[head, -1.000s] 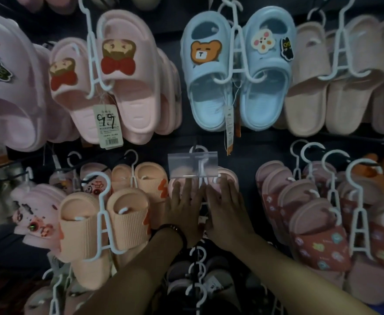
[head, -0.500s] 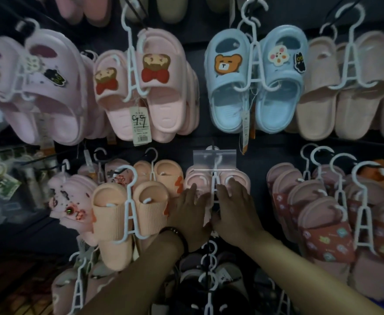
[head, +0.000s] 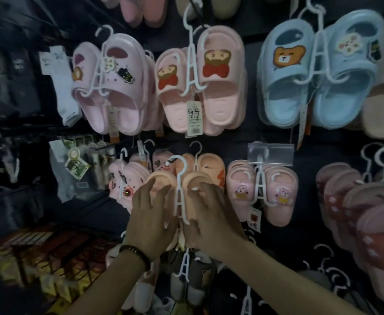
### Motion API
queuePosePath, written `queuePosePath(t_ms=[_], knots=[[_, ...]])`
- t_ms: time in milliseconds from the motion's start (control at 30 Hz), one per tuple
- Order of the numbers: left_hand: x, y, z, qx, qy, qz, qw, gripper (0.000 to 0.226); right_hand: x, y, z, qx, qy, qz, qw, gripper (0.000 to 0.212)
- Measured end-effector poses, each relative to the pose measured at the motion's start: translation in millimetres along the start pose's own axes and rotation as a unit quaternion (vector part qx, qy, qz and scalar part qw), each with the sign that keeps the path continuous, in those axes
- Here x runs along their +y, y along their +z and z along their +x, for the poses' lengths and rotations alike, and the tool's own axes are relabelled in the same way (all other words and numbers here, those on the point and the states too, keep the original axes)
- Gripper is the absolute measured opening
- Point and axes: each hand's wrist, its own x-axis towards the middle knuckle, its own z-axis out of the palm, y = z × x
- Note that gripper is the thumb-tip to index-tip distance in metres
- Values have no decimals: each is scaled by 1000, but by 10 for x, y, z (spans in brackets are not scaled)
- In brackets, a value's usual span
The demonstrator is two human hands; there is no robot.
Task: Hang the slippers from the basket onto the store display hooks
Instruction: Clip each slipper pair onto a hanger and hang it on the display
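Observation:
A peach slipper pair [head: 159,178] hangs on a white plastic hanger [head: 179,189] at the front of a lower-row display hook. My left hand [head: 152,214] lies over the left slipper with fingers spread. My right hand [head: 211,217] lies over the right slipper in the same way. The hanger's stem shows between the two hands. To the right, a small pink pair with bear badges [head: 241,189] hangs under a clear tag holder [head: 270,153], apart from both hands. No basket is in view.
The upper row holds a lilac pair [head: 122,87], a pink pair with bow figures [head: 218,87] and a price tag [head: 194,118], and a blue bear pair [head: 284,87]. Red-strapped slippers [head: 350,214] crowd the right. Grey slippers [head: 193,283] hang below. Socks [head: 66,96] hang at left.
Both hands have left the pink bear pair under the clear tag holder and moved left onto the peach pair. The view has swung left as well.

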Motion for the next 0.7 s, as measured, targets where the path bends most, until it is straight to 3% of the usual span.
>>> queuePosePath(t_ms=[133,233,467,700], knots=[[-335,134,-39,-89,3,75,993,110,-168,264,57,-20,0,-47,999,77],[-403,198,-1,-116,26,110,987,124,-156,395,126,-21,16,-99,995,84],[-267,318,157,-96,30,87,991,118,79,439,261,-39,36,-164,985,79],[-188,461,315,-84,26,48,995,119,313,497,393,20,10,-200,979,66]])
